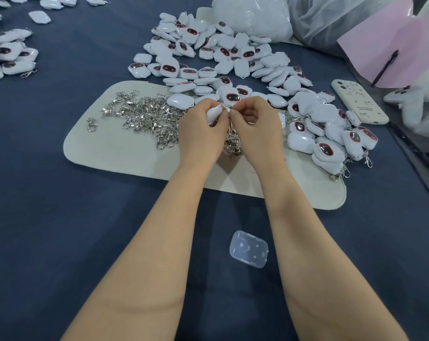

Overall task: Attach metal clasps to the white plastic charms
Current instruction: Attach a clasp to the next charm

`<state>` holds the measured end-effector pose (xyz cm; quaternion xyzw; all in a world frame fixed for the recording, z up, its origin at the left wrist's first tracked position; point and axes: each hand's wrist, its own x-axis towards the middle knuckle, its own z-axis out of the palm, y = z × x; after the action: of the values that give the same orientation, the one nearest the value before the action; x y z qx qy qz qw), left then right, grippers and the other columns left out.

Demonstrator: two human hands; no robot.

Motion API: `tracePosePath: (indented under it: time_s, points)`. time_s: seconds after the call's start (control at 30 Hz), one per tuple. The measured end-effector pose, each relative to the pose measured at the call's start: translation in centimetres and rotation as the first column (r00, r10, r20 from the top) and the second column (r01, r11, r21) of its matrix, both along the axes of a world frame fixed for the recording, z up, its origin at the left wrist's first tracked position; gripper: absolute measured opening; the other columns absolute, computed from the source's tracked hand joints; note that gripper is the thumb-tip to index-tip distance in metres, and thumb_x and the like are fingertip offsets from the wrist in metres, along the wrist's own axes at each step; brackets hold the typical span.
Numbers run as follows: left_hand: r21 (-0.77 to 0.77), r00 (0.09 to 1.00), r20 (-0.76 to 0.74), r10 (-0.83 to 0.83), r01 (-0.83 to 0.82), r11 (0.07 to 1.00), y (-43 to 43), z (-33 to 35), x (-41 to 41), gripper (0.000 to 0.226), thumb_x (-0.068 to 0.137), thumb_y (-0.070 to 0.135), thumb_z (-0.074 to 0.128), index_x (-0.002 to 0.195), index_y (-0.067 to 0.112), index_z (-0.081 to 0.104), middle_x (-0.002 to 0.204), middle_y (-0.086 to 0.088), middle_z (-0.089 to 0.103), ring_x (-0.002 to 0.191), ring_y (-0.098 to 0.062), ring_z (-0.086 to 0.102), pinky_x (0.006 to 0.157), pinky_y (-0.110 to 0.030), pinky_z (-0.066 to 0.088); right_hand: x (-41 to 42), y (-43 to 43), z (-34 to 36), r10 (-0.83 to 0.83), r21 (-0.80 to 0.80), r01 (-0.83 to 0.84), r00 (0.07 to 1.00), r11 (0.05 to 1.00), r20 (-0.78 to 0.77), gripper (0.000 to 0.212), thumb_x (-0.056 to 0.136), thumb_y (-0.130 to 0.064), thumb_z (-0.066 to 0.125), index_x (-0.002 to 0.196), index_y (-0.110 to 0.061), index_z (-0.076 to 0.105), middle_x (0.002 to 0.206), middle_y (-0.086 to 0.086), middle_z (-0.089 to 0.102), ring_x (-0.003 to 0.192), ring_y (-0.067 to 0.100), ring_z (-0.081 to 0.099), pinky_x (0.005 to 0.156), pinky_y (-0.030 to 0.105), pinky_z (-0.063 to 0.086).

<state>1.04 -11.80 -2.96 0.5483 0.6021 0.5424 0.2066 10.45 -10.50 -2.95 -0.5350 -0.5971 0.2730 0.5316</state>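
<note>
Above the cream mat (125,153), the left hand (203,130) is gripping a white charm (214,113); the right hand (256,125), fingers curled, is pinching its top edge, fingertips touching.

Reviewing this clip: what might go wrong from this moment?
1. The left hand grips a charm while the right hand pinches its tip over the tangled clasp pile; loose clasps may snag and get dragged along.
2. The finished pile lies against the unclasped charms, so pieces might get mixed.
3. Fingers hide the join, so a poor attachment may go unnoticed.
</note>
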Motion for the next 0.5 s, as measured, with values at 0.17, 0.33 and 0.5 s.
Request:
tracePosePath:
  time_s: [0.17,0.33,0.5]
  points:
    - [0.023,1.0,-0.002,0.008,-0.008,1.0,-0.03,-0.02,0.03,0.012,0.088,0.015,0.061,0.087,0.004,0.065,0.084,-0.008,0.068,0.08,-0.024,0.058,0.072,-0.031,0.042,-0.07,0.0,0.02,-0.002,0.0,0.002,1.0,1.0,-0.005,0.018,0.085,-0.005,0.063,0.082,-0.022,0.056,0.078,-0.013,0.059,0.074,0.005,0.055,0.071,0.012,0.046]
    - [0.006,0.999,-0.049,0.013,-0.013,1.0,-0.02,-0.14,0.03,0.014,0.087,0.017,0.061,0.086,0.004,0.066,0.082,-0.008,0.068,0.079,-0.025,0.059,0.07,-0.034,0.044,-0.23,-0.18,-0.05,-0.022,0.008,0.022,1.0,1.0,0.014,0.015,0.085,-0.003,0.06,0.083,-0.018,0.056,0.075,-0.013,0.057,0.069,0.0,0.052,0.07,0.016,0.048]
    - [-0.031,0.997,-0.074,0.017,-0.019,0.999,-0.01,-0.19,0.1,0.015,0.086,0.019,0.062,0.086,0.005,0.067,0.082,-0.007,0.067,0.079,-0.024,0.058,0.067,-0.031,0.041,0.05,-0.2,-0.05,-0.02,0.032,0.015,0.988,0.999,0.151,0.016,0.086,-0.001,0.056,0.087,-0.017,0.056,0.076,-0.011,0.056,0.065,-0.001,0.049,0.069,0.014,0.045]
